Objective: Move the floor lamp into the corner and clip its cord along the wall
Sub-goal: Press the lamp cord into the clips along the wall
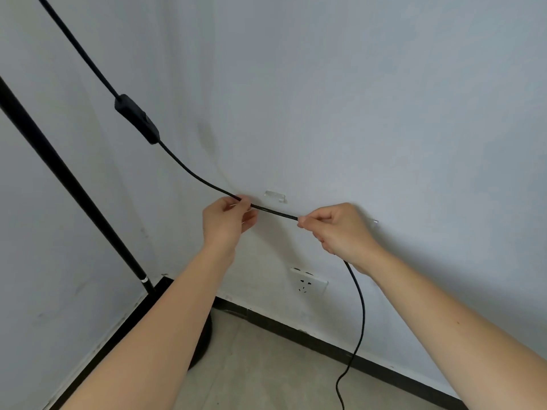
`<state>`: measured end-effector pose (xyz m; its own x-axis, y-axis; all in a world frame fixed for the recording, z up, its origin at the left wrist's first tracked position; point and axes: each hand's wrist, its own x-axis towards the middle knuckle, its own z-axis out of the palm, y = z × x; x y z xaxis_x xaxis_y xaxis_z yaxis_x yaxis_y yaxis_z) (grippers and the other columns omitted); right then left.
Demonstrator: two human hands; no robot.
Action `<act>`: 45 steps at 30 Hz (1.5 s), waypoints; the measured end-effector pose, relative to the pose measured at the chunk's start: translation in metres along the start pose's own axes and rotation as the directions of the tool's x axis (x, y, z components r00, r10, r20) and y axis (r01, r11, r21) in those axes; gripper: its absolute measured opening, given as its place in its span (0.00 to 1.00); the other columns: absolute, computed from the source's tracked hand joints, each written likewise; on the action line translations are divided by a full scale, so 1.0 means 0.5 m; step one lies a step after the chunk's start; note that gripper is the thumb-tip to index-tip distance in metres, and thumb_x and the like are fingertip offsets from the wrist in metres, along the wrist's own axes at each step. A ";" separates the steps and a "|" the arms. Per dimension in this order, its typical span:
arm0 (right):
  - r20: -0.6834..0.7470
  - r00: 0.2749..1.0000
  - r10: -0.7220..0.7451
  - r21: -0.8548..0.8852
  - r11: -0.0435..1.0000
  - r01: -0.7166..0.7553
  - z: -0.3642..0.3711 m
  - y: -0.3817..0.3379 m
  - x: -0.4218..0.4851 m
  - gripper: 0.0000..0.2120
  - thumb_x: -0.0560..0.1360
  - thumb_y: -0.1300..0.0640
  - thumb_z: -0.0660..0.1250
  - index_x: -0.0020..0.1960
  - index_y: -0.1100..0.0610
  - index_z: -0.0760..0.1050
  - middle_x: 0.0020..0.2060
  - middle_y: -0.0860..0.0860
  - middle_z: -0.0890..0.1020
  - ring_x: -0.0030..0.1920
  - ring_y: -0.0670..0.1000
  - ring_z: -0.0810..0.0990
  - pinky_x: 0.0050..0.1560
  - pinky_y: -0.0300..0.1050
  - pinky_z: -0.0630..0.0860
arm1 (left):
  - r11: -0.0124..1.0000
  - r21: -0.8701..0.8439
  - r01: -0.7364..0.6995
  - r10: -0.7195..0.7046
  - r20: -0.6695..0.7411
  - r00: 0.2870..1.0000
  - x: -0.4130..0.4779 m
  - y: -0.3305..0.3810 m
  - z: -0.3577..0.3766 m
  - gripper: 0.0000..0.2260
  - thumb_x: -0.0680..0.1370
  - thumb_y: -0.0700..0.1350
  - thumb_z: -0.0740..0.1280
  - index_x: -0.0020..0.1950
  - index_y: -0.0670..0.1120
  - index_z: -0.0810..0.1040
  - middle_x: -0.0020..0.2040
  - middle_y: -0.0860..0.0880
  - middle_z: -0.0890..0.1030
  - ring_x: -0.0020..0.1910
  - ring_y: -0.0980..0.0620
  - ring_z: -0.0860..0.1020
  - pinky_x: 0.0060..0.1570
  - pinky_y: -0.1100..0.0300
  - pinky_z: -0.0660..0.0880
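Observation:
The floor lamp's black pole [59, 170] stands in the corner, its round base [204, 335] partly hidden behind my left forearm. A black cord [275, 213] with an inline switch [136, 119] runs down from the upper left. My left hand [226, 221] pinches the cord, and my right hand [337, 229] grips it a short way along. The stretch between them is taut, just below a clear clip [276, 196] stuck on the wall. A second clear clip [374, 221] shows past my right hand. Below my right hand the cord hangs down to the floor.
A white wall socket [307, 284] sits low on the wall under my hands. A black skirting board [325, 344] runs along both walls. The floor [266, 374] is beige tile.

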<state>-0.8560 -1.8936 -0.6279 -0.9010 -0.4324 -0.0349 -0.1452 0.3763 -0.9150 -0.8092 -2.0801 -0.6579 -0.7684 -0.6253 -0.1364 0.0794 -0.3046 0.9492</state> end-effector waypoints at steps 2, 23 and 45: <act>-0.031 0.999 -0.035 -0.026 0.999 0.034 -0.003 -0.009 0.000 0.11 0.74 0.57 0.69 0.40 0.64 0.82 0.20 0.44 0.64 0.21 0.46 0.60 0.21 0.34 0.59 | 0.998 -0.053 0.040 -0.037 0.057 0.998 -0.004 -0.009 0.006 0.04 0.76 0.38 0.68 0.42 0.38 0.77 0.38 0.43 0.79 0.38 0.49 0.80 0.38 0.64 0.81; -0.224 0.967 -0.123 -0.408 0.913 0.022 0.002 -0.035 -0.011 0.16 0.77 0.54 0.64 0.38 0.66 0.79 0.30 0.57 0.84 0.15 0.45 0.73 0.24 0.36 0.71 | 0.981 -0.154 0.118 -0.107 0.073 0.992 -0.007 0.015 0.047 0.06 0.74 0.41 0.71 0.41 0.39 0.79 0.35 0.45 0.82 0.32 0.50 0.84 0.33 0.63 0.80; -0.203 0.960 0.193 0.135 0.977 -0.167 -0.156 0.088 -0.161 0.11 0.72 0.56 0.70 0.34 0.61 0.82 0.21 0.50 0.68 0.21 0.50 0.64 0.28 0.41 0.63 | 0.985 -0.173 -0.009 -0.007 -0.091 0.996 -0.015 -0.005 0.085 0.09 0.77 0.41 0.67 0.37 0.41 0.76 0.34 0.45 0.79 0.30 0.53 0.82 0.31 0.63 0.79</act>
<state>-0.8217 -1.7782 -0.6340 -0.9760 -0.1761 -0.1281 0.0643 0.3290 -0.9422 -0.8303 -2.0440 -0.6474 -0.7077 -0.6862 -0.1681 0.1951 -0.4186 0.8870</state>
